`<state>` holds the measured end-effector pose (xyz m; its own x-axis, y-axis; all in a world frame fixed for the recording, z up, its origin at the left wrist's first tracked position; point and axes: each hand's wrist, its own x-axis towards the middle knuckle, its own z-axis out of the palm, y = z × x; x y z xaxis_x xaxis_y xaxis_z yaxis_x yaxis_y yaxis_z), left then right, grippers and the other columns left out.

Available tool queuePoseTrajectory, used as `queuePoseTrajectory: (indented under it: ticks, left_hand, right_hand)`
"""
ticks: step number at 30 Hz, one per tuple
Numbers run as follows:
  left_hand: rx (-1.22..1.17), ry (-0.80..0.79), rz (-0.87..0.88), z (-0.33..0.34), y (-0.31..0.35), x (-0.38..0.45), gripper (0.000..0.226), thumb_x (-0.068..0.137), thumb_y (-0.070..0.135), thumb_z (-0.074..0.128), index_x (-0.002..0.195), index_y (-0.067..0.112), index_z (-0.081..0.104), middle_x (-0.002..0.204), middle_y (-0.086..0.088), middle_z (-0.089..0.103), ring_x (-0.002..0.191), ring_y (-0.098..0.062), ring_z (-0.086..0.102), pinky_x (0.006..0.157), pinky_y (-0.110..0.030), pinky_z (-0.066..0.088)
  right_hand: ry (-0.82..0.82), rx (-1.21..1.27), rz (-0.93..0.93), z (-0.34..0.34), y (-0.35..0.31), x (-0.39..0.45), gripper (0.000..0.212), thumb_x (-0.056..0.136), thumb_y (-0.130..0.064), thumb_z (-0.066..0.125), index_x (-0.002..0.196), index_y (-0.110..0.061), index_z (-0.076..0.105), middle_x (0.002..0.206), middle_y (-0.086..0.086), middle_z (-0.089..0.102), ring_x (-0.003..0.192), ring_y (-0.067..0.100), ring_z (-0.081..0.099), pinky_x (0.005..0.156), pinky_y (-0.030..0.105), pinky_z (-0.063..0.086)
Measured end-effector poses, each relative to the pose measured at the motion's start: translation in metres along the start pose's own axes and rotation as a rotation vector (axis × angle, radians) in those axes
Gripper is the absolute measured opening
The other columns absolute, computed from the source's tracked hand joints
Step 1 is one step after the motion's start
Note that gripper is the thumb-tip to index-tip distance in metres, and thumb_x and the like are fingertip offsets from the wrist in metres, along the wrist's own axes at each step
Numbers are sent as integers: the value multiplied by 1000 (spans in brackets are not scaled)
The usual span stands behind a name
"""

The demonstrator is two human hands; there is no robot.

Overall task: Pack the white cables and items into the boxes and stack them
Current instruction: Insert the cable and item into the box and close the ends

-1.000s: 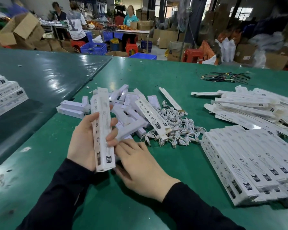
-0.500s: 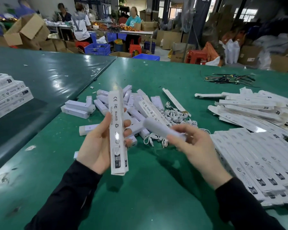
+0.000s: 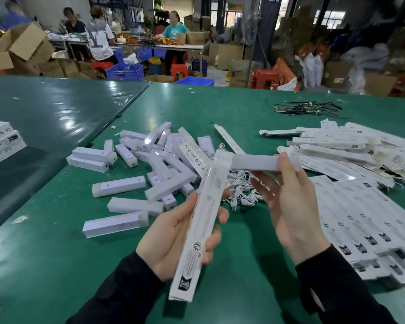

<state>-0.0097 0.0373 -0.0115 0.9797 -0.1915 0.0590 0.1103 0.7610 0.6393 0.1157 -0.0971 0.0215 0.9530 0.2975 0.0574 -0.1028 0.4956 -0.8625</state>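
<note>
While the left hand (image 3: 173,239) grips one long white box (image 3: 201,220) pointing toward one o'clock, the right hand (image 3: 290,202) pinches one white bar (image 3: 255,163) at its far end — contents unseen.

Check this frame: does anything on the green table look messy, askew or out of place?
Mostly ordinary packing clutter. The white bars lie jumbled at all angles, the white cables are a tangled heap, and a loose bundle of dark wires sits apart at the far edge. Nothing looks damaged.
</note>
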Motion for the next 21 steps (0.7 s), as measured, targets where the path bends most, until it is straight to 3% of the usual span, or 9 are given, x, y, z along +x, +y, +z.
queuePoseTrajectory:
  ticks: [4, 9, 12, 14, 18, 21]
  left_hand:
    - [26, 58, -22, 0, -2, -2, 45, 93, 42, 41, 124, 18, 65, 78, -6, 60, 50, -15, 54, 43, -26, 52]
    - [158, 39, -31, 6, -4, -3, 55, 80, 65, 56, 104, 18, 69, 66, -5, 50, 39, -12, 49, 38, -25, 52]
    - [254, 51, 11, 9, -6, -6, 47, 74, 39, 80, 114, 20, 65, 56, -7, 43, 33, -15, 48, 36, -27, 51]
    - [269, 80, 4, 11, -8, -7, 35, 77, 23, 69, 111, 15, 63, 51, -9, 40, 31, -18, 47, 35, -28, 50]
    - [196, 52, -62, 14, -8, -9, 32, 78, 27, 61, 110, 20, 62, 58, -14, 43, 34, -17, 44, 33, -25, 48]
    - [226, 17, -106, 13, -9, -10, 50, 81, 34, 65, 119, 14, 40, 68, -12, 54, 35, -14, 49, 34, -23, 49]
  right_hand:
    - [-44, 43, 26, 1, 1, -1, 17, 100, -29, 53, 98, -12, 55, 97, 12, 68, 83, 32, 74, 62, 27, 57]
    - [-113, -38, 7, 3, 2, -6, 15, 99, -28, 54, 97, -14, 58, 82, 2, 72, 75, 27, 74, 57, 24, 55]
    - [-147, -86, -25, 5, 2, -10, 16, 99, -29, 54, 96, -14, 58, 76, 0, 72, 72, 25, 74, 55, 22, 54]
    - [-136, -48, -30, 6, 2, -11, 18, 100, -30, 51, 95, -14, 56, 78, 1, 73, 73, 26, 74, 55, 23, 55]
    - [-159, 13, 16, 6, 2, -11, 19, 102, -32, 45, 97, -16, 52, 87, 9, 76, 76, 29, 74, 57, 26, 57]
    - [-224, -24, 41, 8, 6, -15, 16, 102, -33, 43, 99, -18, 49, 86, 7, 75, 67, 26, 73, 56, 29, 57]
